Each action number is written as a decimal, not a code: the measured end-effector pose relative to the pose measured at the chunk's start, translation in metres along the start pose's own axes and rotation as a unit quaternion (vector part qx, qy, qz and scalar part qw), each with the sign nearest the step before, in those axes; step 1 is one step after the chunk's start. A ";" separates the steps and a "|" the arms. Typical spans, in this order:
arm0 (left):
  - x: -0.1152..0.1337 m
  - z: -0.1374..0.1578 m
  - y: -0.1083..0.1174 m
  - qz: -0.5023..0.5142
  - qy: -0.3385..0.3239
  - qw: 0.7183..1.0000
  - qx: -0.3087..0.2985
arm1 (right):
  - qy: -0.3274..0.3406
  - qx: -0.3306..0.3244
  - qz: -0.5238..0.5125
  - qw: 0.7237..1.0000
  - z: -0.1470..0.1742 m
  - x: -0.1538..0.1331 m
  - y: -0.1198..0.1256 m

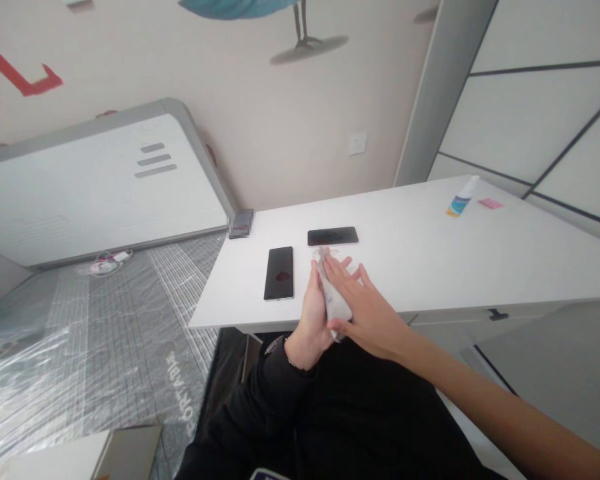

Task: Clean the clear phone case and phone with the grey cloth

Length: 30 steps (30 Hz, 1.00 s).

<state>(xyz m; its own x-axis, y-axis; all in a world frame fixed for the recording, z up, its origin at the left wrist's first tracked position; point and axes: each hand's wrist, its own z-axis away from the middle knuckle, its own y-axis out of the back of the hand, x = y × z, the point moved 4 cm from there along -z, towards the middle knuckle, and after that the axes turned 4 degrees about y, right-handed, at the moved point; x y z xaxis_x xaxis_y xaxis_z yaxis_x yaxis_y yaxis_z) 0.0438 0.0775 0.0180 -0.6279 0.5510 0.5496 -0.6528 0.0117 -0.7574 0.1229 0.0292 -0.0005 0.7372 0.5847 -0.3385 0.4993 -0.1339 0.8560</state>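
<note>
In front of my body, my left hand (313, 319) holds a thin, pale, crumpled piece that looks like a white tissue (336, 305). My right hand (365, 308) lies over it from the right, fingers long across its top and thumb near its lower end. Whether something flat is wrapped inside, I cannot tell. Just beyond my hands, a black smartphone (333, 236) lies crosswise on the white desk (405, 247). Left of my hands, a larger dark smartphone (279, 273) lies lengthwise, screen up.
Toward the desk's right end stands or lies a white, blue and yellow bottle (462, 197) beside a pink slip (491, 203). A blurred dark item (241, 223) sits at the far left corner. Left of the desk is a plastic-covered mattress (125, 333); a drawer handle (498, 314) juts out in front.
</note>
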 end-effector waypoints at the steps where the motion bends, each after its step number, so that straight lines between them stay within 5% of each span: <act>1: -0.002 0.000 0.000 0.002 0.013 1.000 -0.007 | -0.011 0.012 0.002 1.000 -0.001 0.001 0.001; 6: 0.006 0.002 -0.003 -0.023 -0.003 1.000 -0.003 | 0.047 -0.023 -0.010 0.999 -0.003 -0.009 -0.001; 11: 0.007 0.004 -0.006 0.002 0.021 1.000 0.011 | 0.008 0.000 0.006 1.000 0.000 -0.003 0.002; 15: 0.016 0.001 -0.005 -0.039 -0.024 0.999 0.008 | 0.062 -0.023 -0.009 0.998 0.008 -0.007 -0.003; 21: 0.002 0.002 -0.004 0.000 0.035 0.999 -0.004 | 0.015 0.020 0.027 0.999 0.003 -0.001 0.004; 25: 0.009 0.008 -0.007 -0.017 0.015 1.000 -0.014 | 0.063 -0.018 0.004 0.998 0.002 -0.007 0.007; 30: 0.011 0.011 -0.010 -0.008 0.027 1.000 -0.009 | 0.011 -0.006 0.013 1.000 -0.006 -0.001 0.017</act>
<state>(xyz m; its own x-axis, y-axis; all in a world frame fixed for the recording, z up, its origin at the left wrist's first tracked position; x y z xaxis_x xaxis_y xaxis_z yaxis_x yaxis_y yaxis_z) 0.0389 0.0745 0.0354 -0.5931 0.5946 0.5428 -0.6553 0.0353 -0.7546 0.1277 0.0308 0.0168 0.7394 0.5986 -0.3083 0.4753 -0.1397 0.8687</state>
